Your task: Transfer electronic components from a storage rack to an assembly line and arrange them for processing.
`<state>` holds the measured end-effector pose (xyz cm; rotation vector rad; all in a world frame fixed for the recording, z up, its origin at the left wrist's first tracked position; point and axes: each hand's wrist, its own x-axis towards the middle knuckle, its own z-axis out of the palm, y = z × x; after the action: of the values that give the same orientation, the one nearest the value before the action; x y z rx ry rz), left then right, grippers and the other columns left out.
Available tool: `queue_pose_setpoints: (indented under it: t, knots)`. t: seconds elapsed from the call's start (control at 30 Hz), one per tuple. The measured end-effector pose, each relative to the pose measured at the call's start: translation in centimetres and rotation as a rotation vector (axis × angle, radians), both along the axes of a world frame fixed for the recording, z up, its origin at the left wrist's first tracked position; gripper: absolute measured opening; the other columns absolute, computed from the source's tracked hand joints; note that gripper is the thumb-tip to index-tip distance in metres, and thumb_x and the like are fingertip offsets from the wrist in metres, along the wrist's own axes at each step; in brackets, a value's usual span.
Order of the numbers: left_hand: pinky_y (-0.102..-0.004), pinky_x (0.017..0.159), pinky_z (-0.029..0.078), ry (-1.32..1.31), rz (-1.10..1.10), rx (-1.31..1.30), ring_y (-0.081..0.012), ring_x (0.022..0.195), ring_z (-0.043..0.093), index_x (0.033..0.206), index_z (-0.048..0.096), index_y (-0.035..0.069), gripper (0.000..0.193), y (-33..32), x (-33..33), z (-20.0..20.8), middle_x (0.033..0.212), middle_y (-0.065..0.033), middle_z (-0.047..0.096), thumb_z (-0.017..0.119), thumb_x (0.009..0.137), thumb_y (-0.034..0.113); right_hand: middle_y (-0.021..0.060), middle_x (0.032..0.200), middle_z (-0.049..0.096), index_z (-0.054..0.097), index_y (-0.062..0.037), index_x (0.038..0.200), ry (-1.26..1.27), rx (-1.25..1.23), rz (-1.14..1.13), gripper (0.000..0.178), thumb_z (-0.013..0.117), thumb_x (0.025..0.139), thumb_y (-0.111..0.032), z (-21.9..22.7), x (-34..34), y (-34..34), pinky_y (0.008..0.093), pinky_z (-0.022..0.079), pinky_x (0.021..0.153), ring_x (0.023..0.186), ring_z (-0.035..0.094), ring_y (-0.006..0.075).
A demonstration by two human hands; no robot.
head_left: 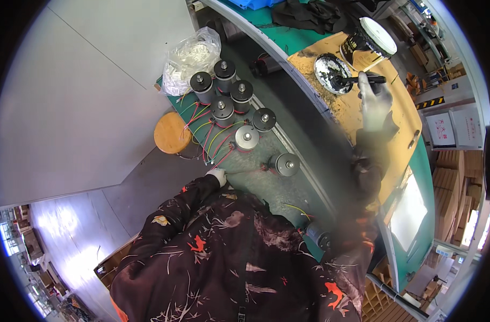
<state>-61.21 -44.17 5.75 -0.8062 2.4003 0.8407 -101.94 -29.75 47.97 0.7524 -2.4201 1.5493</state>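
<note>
My right hand [375,101], in a pale glove, is closed around the black handle of a brush [371,79]. The brush's tip rests in a round shallow dish [318,63] smeared with black and white paste. My left hand [219,176], also gloved, is closed at the near-left edge of the green bench, where thin wires run to it from a motor lying on its side [284,165]. Its fingertips are small and partly hidden. Beyond it stand several cylindrical motors, among them one with a silver top [247,138] and one with a black top [264,119], with red, green and yellow leads trailing left.
A black tub with a white rim [378,36] stands behind the dish on a stained wooden board [398,129]. A clear plastic bag [194,59] sits at the bench's far end, near a round wooden stool [172,133]. Another motor [318,236] lies near my right sleeve.
</note>
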Motion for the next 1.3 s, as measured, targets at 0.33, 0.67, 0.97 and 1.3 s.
queue_pose_setpoints:
  t: [0.33,0.67,0.97,1.3]
  knots:
    - [-0.0454,0.086,0.051,0.038,0.204,-0.002,-0.0367,0.098,0.064,0.1,0.07,0.009,0.029,-0.4,0.6,1.0,0.1,-0.0204,0.067,0.055,0.08,0.023,-0.0039,0.069,0.059,0.066,-0.0024,0.091,-0.172,-0.084,0.008,0.013,0.072,0.086,-0.013,-11.1,16.3,5.5,0.0183,0.039,0.055,0.06,0.049,0.0025]
    - [-0.0453,0.084,0.051,0.046,0.236,0.025,-0.0377,0.096,0.064,0.102,0.068,0.007,0.03,0.0,0.7,1.1,0.096,-0.0215,0.068,0.058,0.079,0.024,-0.0029,0.069,0.061,0.065,0.0,0.093,-0.33,-0.013,-0.161,0.016,0.071,0.088,-0.014,-18.9,21.2,7.4,0.0188,0.04,0.051,0.055,0.048,0.0013]
    - [-0.0447,0.086,0.051,-0.021,0.301,0.045,-0.0364,0.099,0.064,0.102,0.068,0.008,0.032,-0.1,1.2,1.1,0.099,-0.0209,0.068,0.059,0.076,0.024,-0.0002,0.075,0.065,0.065,0.0,0.094,-0.292,-0.015,-0.14,0.014,0.07,0.088,-0.011,-19.2,22.0,7.0,0.0184,0.045,0.056,0.06,0.054,0.0023]
    - [-0.0449,0.085,0.051,0.004,0.31,0.119,-0.0375,0.097,0.064,0.102,0.067,0.004,0.034,-0.6,0.6,1.0,0.097,-0.022,0.068,0.061,0.076,0.025,-0.0005,0.076,0.062,0.064,0.0001,0.097,-0.193,-0.041,-0.147,0.015,0.069,0.088,-0.011,-15.8,20.9,7.9,0.0196,0.042,0.054,0.061,0.053,0.0041]
